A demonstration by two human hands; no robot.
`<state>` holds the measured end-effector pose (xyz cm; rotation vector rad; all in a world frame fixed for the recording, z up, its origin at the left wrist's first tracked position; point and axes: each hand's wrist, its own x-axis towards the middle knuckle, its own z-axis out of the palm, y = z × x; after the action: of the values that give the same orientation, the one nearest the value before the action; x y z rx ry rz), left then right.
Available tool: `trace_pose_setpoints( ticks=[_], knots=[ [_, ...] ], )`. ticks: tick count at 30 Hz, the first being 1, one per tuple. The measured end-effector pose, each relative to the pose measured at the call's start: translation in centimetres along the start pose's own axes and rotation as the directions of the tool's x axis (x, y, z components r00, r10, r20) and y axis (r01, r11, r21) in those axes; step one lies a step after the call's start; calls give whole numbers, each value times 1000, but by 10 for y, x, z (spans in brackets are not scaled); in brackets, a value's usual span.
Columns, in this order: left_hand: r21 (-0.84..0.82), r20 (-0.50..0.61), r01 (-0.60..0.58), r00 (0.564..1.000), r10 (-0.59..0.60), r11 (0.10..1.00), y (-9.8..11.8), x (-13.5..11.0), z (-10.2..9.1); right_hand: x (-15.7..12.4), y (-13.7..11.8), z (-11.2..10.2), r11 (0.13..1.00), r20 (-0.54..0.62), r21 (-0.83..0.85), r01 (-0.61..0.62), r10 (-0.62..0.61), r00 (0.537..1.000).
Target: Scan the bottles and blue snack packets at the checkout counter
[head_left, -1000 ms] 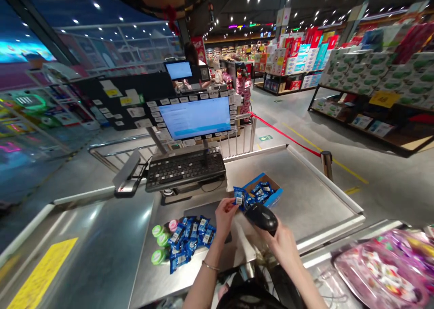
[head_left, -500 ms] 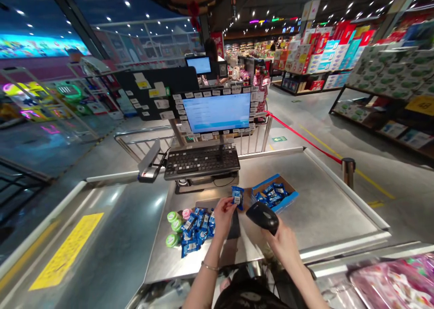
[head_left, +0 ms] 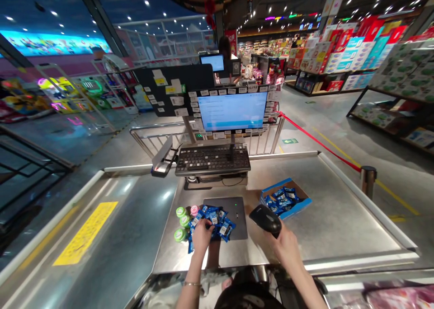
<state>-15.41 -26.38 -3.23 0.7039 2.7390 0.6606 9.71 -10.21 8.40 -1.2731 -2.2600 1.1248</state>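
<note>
**Left hand (head_left: 202,235) down on blue foil packets (head_left: 213,218), right hand (head_left: 286,248) clamped on handheld barcode scanner (head_left: 265,221)**

Left hand has dropped from holding a single packet up near the box to the pile itself. Its fingers are curled over the packets at the near edge; can't tell whether they grip one or just rest there. Right hand is closed firmly around the scanner, its head pointing up and left, held just off the right side of the dark scan pad (head_left: 237,214). The two hands are well apart.

Packets lie in a loose heap over the left part of the pad and spill past its edge. More sit in an open cardboard box with blue trim (head_left: 301,200), right of the pad and near the scanner. Just left of the heap are green-lidded tubs (head_left: 181,235) and a pink-lidded tub (head_left: 194,210).

All of this is on the steel checkout counter (head_left: 339,227). Behind it are a keyboard (head_left: 213,160) and a monitor (head_left: 232,111) edged with paper labels. A co-worker (head_left: 224,47) stands farther back at another monitor.
</note>
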Motion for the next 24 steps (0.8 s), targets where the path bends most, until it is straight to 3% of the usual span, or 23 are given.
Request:
trace_pose_setpoints(
  ticks=[3,6,9,12,15,18,21,24],
  knots=[
    [124,-42,-95,994,101,988,15,-8,3,2,3,0,1000,-4,17,-25,25,1000],
    [121,-134,-165,974,181,979,41,-5,2,3,8,-6,998,-74,49,-37,40,996],
    [-10,-143,-337,932,332,942,87,5,8,3,16,-20,995,-200,84,-61,77,977],
    [-191,-95,-511,859,503,838,148,15,28,1,27,-36,986,-315,135,-96,134,940],
    [-300,27,-624,751,660,722,210,22,59,-2,42,-52,974,-400,162,-159,212,892],
    [-189,271,-702,635,723,687,255,31,94,-6,56,-63,962,-436,158,-224,272,858],
    [-75,451,-731,582,677,679,276,44,121,-11,66,-69,957,-463,156,-243,288,838],
    [-17,589,-740,537,605,673,283,56,139,-14,69,-72,954,-482,192,-231,296,825]
  ],
)
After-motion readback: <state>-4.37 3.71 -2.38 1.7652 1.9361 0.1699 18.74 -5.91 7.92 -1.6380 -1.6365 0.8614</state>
